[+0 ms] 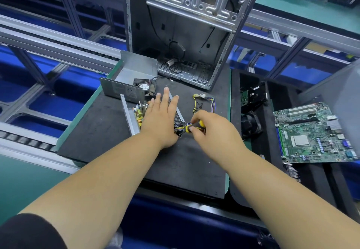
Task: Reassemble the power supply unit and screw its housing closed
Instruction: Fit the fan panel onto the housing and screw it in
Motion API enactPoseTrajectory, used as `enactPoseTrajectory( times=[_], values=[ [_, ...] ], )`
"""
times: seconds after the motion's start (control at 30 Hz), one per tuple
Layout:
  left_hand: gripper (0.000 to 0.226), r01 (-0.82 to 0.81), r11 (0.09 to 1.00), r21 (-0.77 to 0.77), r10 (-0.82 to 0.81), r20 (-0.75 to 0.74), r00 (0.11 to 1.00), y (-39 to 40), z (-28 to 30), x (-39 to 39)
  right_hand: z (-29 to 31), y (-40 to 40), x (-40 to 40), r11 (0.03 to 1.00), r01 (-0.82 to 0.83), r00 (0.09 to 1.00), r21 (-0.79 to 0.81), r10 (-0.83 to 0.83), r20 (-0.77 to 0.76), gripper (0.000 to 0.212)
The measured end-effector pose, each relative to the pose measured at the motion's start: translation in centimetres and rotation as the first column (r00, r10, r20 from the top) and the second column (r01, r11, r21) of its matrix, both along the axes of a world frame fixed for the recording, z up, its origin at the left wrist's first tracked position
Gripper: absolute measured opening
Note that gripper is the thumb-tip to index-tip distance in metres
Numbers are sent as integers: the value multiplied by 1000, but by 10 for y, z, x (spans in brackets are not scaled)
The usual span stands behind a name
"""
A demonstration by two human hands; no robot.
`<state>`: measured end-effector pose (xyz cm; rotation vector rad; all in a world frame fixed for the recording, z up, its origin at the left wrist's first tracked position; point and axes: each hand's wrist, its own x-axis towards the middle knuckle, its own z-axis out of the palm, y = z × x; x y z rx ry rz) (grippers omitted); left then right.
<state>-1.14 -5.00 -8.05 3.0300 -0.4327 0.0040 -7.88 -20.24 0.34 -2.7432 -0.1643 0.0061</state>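
Metal power supply (134,116) under left hand (160,120).

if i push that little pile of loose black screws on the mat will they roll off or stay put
The screws would probably scatter and roll in short arcs, being tiny and loose. The mat looks matte and foam-like, so they likely stop soon. The wire bundle beside them may catch some.

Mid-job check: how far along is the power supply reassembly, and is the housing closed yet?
Done: the circuit board sits in the open housing base. In hand: the left hand presses flat on the unit while the right hand grips a yellow-and-black screwdriver at its wire bundle. Left: the cover with its fan lies apart behind, and loose screws wait on the mat. Not closed.
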Motion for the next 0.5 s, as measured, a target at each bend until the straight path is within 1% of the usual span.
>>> enactPoseTrajectory(
  times=[0.07, 0.13, 0.23, 0.3, 0.37, 0.47, 0.5],
  values=[
    [117, 2, 1000, -5, -2, 2, 1000, 0, 0, 0, -3, 0, -3, 1000, 19, 999, 24, -20, 40, 13],
    [117, 5, 1000, -12, -5, 0, 1000, 0, 0, -1, -8, 1, -5, 999, 41, 996, 4, -41, 74, 18],
    [118, 19, 1000, -23, -19, 3, 1000, 2, 0, -1, -14, 3, -5, 974, 82, 991, -211, -58, 118, 34],
    [119, 30, 999, -18, -30, 14, 999, 3, 0, -1, -14, 4, -2, 953, 117, 988, -278, -85, 126, 35],
    [122, 35, 999, 6, -35, 20, 999, 3, 0, -1, -11, 4, 0, 965, 95, 992, -246, -72, 101, 33],
    [127, 34, 998, 62, -36, 28, 999, 3, -1, -1, -6, 3, -1, 997, -43, 999, -68, 44, 8, 23],
    [128, 34, 997, 66, -36, 29, 999, 3, -1, 0, -4, 2, -1, 997, -68, 998, -46, 68, -3, 22]
  ],
)
